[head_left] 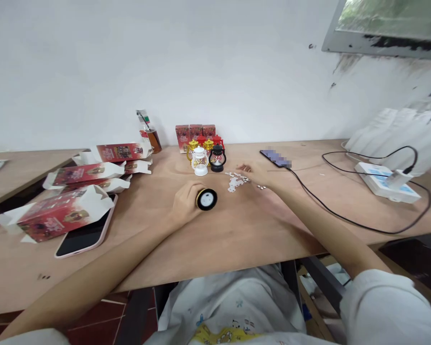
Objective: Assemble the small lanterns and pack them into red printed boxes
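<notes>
My left hand (pixel 187 201) is closed around a small lantern whose round base (pixel 207 199) faces me. The base has a black rim and a white disc in its centre, with a thin gold edge showing; my fingers hide most of the body. Beside a loose pile of small white tabs (pixel 235 182), my right hand (pixel 253 172) rests low over the table with its fingers partly apart. Behind the hands stand a white lantern (pixel 200 163) and a black lantern (pixel 217 159), with gold lanterns (pixel 193 146) and red ones (pixel 219 140) at their back.
Red boxes (pixel 183 137) stand by the wall. Open red boxes (pixel 64 213) lie at left, one over a phone (pixel 86 235). A bottle of brown liquid (pixel 153 140) stands behind them. At right are another phone (pixel 273 157), a black cable (pixel 326 215) and a power strip (pixel 386 184).
</notes>
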A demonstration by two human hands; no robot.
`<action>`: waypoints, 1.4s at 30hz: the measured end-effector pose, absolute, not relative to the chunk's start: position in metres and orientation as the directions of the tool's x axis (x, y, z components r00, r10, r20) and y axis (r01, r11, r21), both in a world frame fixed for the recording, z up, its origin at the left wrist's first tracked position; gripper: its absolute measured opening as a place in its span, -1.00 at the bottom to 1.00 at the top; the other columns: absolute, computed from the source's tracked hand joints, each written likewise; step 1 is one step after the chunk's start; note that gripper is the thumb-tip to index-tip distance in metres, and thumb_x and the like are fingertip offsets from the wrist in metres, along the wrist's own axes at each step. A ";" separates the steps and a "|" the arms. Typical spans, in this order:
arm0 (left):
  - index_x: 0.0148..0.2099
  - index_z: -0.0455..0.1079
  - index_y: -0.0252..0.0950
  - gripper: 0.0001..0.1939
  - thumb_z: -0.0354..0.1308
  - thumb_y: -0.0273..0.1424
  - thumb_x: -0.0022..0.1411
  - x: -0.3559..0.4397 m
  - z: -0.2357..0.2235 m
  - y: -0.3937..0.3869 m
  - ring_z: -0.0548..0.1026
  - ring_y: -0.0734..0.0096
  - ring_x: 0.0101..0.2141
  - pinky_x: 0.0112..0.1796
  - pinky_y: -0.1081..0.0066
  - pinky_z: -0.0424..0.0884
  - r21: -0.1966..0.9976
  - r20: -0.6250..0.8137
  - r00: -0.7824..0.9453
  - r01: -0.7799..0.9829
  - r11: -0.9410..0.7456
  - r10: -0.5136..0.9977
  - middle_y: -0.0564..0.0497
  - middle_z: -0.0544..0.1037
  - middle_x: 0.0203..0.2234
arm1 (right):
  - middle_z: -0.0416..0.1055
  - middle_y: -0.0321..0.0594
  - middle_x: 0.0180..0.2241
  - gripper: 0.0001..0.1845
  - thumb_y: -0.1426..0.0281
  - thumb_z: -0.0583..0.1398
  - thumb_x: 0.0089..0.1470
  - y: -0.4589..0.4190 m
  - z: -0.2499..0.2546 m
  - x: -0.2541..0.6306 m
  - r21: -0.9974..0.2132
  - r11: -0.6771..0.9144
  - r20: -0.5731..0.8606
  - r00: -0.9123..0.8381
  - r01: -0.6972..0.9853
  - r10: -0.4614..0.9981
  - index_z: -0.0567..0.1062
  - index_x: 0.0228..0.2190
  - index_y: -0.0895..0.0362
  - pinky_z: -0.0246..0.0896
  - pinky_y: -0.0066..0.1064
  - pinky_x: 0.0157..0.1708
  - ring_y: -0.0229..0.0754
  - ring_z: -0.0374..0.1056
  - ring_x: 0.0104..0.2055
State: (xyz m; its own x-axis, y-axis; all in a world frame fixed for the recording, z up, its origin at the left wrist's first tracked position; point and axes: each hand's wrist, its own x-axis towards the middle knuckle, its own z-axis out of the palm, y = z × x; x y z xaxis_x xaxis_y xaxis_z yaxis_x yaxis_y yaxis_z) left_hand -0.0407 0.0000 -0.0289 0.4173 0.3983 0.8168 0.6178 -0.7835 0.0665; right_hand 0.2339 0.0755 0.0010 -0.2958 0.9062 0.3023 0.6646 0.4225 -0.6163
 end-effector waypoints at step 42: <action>-0.16 0.28 -0.22 -0.65 0.21 -0.15 0.07 -0.036 -0.031 -0.004 0.48 0.25 -0.31 -0.16 0.18 0.25 0.188 0.786 0.297 0.721 -0.667 0.543 0.02 0.53 -0.34 | 0.42 -0.26 -0.42 -0.80 0.21 0.21 0.01 -0.014 -0.001 0.155 -0.846 0.518 0.520 -0.024 0.129 0.854 0.45 -0.53 0.05 0.26 -0.30 -0.24 -0.19 0.32 -0.31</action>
